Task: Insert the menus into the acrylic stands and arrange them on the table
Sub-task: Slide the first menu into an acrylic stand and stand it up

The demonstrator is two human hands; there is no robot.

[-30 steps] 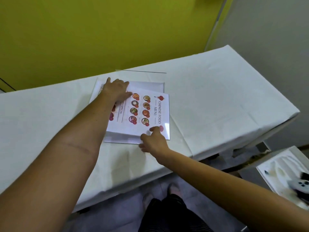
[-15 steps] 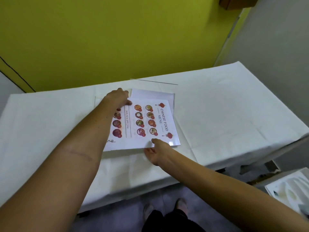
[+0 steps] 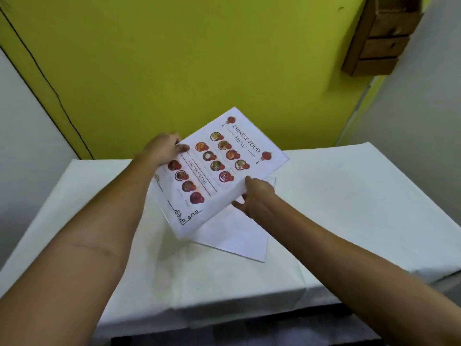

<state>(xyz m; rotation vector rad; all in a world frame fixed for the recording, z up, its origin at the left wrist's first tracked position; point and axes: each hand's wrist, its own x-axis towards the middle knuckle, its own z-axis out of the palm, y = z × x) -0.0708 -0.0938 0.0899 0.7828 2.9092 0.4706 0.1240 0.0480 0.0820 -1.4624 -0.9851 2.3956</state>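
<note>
Head view, sole view held. Item: printed menu [image 3: 219, 168], headed "Chinese Food Menu", raised clear of the table [image 3: 349, 208] and tilted, its far corner lifted toward the yellow wall [image 3: 187, 58]. Left hand [image 3: 163, 149]: closed on the menu's left edge, thumb laid over the printed face. Right hand [image 3: 257, 198]: closed on the near right edge, thumb on top and fingers beneath. Item: a second sheet [image 3: 239, 238], pale and glossy, lying flat on the white cloth directly under the raised menu; whether it is another menu or part of an acrylic stand cannot be told. No upright stand is made out with certainty. Step in hand, as judged: the menu is being lifted free for insertion, so the task is taken to be at an early stage. Handling note: the sheet is thin and is expected to bow if held by one edge only, so both edges are best kept pinched, the leading edge squared to the slot, and the sheet fed straight without creasing or smearing.
</note>
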